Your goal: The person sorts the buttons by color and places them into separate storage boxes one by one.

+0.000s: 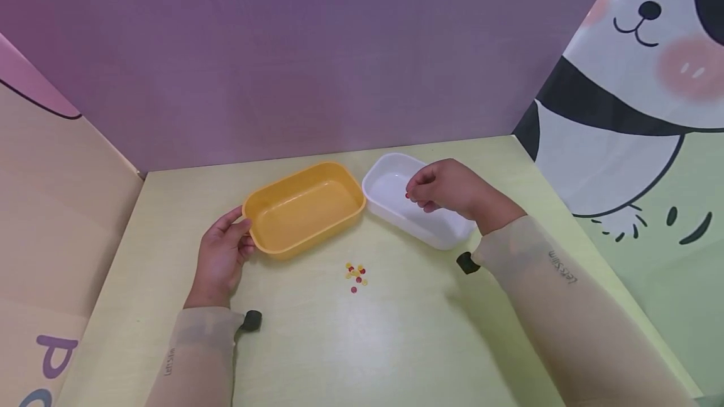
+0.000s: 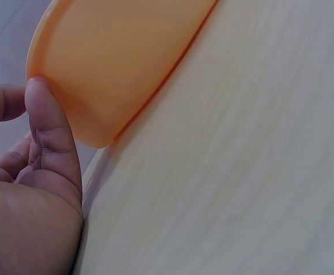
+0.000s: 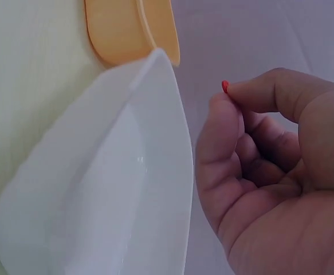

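My left hand (image 1: 220, 256) grips the left end of a yellow-orange plastic tray (image 1: 288, 250), thumb at the rim. In the left wrist view the thumb lies against the wall of the tray (image 2: 121, 69). Over a white plastic tray (image 1: 390, 215), my right hand (image 1: 449, 187) pinches a small red disc (image 3: 224, 86) between thumb and forefinger. The disc stands out just past the fingertips in the right wrist view. Nearer to me on the table lies a loose group of small red and yellow discs (image 1: 356, 273).
The two trays stand nearly touching at the back of the pale table (image 1: 351, 350). A purple wall (image 1: 328, 61) rises behind them. On the right is a panel with a panda drawing (image 1: 622, 162), and on the left a pale panel (image 1: 51, 206).
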Action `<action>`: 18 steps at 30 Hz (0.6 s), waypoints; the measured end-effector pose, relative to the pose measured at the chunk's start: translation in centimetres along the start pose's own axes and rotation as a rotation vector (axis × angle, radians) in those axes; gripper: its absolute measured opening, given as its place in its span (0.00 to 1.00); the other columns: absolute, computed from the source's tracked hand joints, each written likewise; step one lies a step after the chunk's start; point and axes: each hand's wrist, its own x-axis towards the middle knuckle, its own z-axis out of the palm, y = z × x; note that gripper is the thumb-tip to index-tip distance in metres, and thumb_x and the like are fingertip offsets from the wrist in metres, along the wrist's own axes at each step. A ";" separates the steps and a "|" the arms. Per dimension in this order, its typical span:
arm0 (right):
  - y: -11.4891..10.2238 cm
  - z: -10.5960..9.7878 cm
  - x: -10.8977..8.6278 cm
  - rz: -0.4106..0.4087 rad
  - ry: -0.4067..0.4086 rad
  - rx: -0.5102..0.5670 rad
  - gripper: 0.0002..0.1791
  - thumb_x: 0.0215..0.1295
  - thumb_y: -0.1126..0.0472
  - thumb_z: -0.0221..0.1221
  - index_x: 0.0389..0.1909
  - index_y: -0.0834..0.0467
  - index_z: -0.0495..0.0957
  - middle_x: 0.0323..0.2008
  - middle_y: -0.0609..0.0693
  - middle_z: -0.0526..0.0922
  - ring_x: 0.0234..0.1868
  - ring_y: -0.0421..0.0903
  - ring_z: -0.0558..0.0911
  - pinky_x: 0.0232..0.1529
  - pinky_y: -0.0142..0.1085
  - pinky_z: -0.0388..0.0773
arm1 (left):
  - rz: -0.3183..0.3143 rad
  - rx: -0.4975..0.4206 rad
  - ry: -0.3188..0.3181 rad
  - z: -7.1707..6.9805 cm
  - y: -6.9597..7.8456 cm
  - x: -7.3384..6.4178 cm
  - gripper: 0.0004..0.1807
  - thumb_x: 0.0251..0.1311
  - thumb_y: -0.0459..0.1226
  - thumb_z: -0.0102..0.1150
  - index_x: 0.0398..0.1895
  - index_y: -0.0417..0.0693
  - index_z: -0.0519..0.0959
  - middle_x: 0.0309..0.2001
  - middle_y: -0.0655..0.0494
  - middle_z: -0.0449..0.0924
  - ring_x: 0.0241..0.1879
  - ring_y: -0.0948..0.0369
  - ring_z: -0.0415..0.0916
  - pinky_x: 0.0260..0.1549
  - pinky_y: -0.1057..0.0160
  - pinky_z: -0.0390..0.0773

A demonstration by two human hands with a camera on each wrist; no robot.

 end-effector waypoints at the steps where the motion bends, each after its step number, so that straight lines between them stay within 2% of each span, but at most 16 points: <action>1: 0.1 -0.2 0.2 0.009 -0.006 0.009 0.12 0.80 0.60 0.64 0.53 0.63 0.88 0.49 0.52 0.89 0.47 0.51 0.88 0.53 0.38 0.91 | -0.001 0.003 0.001 0.0 0.0 0.0 0.25 0.83 0.37 0.65 0.78 0.50 0.78 0.42 0.55 0.84 0.30 0.64 0.81 0.32 0.71 0.87; 6: 1.0 -1.3 1.3 0.055 -0.016 0.056 0.13 0.80 0.60 0.65 0.57 0.64 0.87 0.52 0.54 0.90 0.49 0.51 0.88 0.54 0.36 0.91 | -0.001 0.010 0.004 0.0 0.0 0.0 0.24 0.83 0.38 0.65 0.78 0.50 0.78 0.42 0.55 0.84 0.30 0.63 0.81 0.32 0.71 0.87; 12: 2.1 -2.4 2.6 0.107 -0.029 0.048 0.16 0.82 0.59 0.63 0.59 0.65 0.85 0.56 0.58 0.88 0.50 0.49 0.87 0.54 0.35 0.91 | -0.012 0.005 0.007 0.0 0.0 0.0 0.24 0.83 0.38 0.65 0.77 0.51 0.79 0.42 0.56 0.84 0.30 0.63 0.81 0.32 0.71 0.87; 18: 3.0 -2.8 3.1 0.161 -0.037 0.047 0.15 0.81 0.60 0.63 0.59 0.64 0.86 0.59 0.59 0.88 0.50 0.48 0.86 0.55 0.34 0.90 | -0.004 -0.007 -0.006 0.0 0.0 0.0 0.24 0.82 0.37 0.65 0.77 0.49 0.78 0.40 0.56 0.85 0.29 0.64 0.81 0.31 0.71 0.86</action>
